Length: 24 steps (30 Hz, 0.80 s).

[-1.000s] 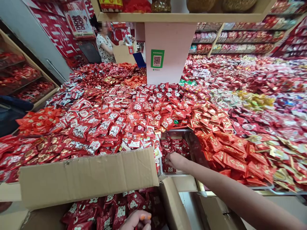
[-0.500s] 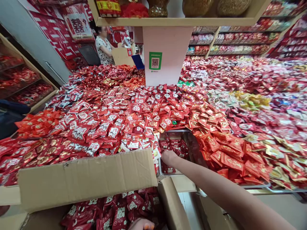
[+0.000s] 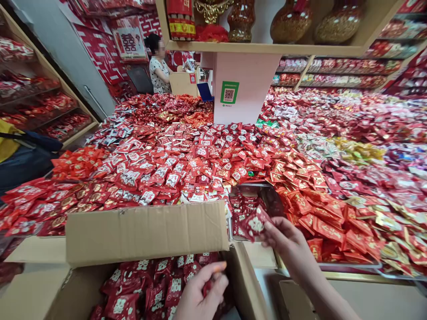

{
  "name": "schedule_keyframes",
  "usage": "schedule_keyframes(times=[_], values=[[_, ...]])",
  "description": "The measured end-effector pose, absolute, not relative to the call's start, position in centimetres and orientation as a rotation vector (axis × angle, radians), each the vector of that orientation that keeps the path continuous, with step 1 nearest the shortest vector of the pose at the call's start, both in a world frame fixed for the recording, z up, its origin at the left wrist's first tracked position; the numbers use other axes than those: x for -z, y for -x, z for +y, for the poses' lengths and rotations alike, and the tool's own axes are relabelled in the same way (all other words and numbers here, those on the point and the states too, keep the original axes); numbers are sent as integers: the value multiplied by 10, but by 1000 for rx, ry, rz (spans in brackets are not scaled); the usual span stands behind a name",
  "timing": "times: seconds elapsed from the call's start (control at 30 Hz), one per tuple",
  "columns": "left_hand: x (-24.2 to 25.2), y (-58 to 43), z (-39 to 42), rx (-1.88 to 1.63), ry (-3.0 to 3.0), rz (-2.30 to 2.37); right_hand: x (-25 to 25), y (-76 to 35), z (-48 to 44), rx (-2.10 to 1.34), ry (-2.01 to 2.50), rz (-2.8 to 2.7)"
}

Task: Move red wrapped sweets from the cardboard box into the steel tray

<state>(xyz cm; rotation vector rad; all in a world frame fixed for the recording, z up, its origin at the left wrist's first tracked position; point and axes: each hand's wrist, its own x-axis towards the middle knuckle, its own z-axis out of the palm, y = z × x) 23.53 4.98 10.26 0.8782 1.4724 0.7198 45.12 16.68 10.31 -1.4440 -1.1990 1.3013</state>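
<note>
My right hand pinches a dark red candy packet just above the front edge of a metal tray that holds more of the same packets. My left hand reaches down into an open cardboard box, fingers curled among red packets; whether it holds one is hidden. The box stands against the front of the candy counter, its flap raised.
The counter is piled with red, gold and pink candy packets. A pink pillar with a green QR sign rises behind. A person stands at a desk far back. Shelves line the left wall. A second box sits below right.
My right hand has lifted out of the tray toward me with a packet pinched in it. My left hand has risen further into view inside the box. The view has shifted right and tilted up.
</note>
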Motion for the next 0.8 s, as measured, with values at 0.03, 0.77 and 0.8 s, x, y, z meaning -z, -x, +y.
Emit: schedule_keyframes(times=[0.03,0.77,0.8], values=[[-111,-241,56,-721,-831,1415,-111,-447,149,-1440,1336,-1006],[-173,-231,64,-466,-1269,1039,-148,-428,67,-2023,964,-999],[-171,-231,64,-412,-1357,1055,-148,-427,67,-2066,946,-1018]])
